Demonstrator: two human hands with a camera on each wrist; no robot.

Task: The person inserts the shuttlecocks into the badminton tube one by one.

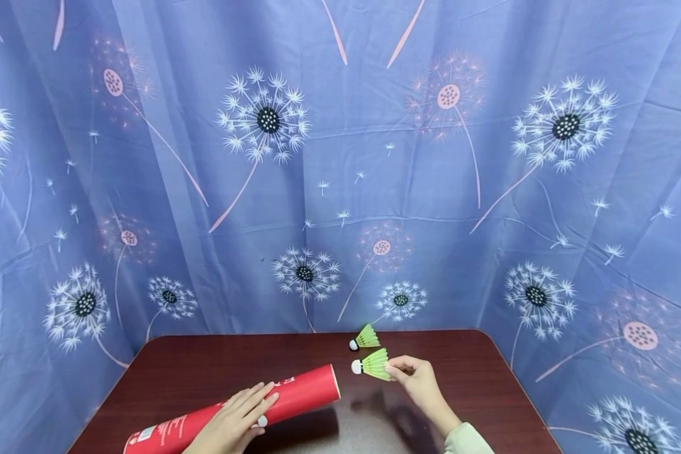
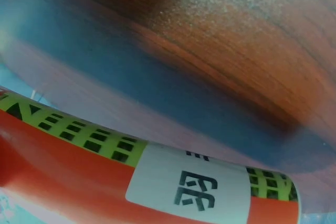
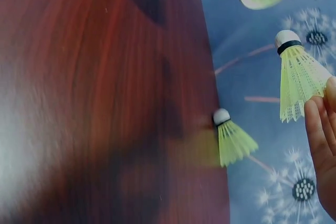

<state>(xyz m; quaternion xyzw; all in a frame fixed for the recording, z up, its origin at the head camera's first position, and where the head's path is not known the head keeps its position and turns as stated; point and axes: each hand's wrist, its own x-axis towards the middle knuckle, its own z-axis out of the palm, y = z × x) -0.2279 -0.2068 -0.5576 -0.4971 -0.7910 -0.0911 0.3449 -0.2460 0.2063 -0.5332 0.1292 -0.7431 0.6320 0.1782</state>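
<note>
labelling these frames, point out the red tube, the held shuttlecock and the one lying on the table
red tube (image 1: 301, 394), head view, its upper wall near the open end
held shuttlecock (image 1: 374, 364), head view, green skirt
lying shuttlecock (image 1: 367, 337), head view, green skirt

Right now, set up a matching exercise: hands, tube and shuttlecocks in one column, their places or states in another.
1. left hand
2. right hand
3. tube
4. far shuttlecock

a. lies alone on the table
b. pinches a shuttlecock by its skirt
c. rests on the tube
d. red, open end toward the held shuttlecock

Pairs: 1-c, 2-b, 3-d, 4-a
</note>
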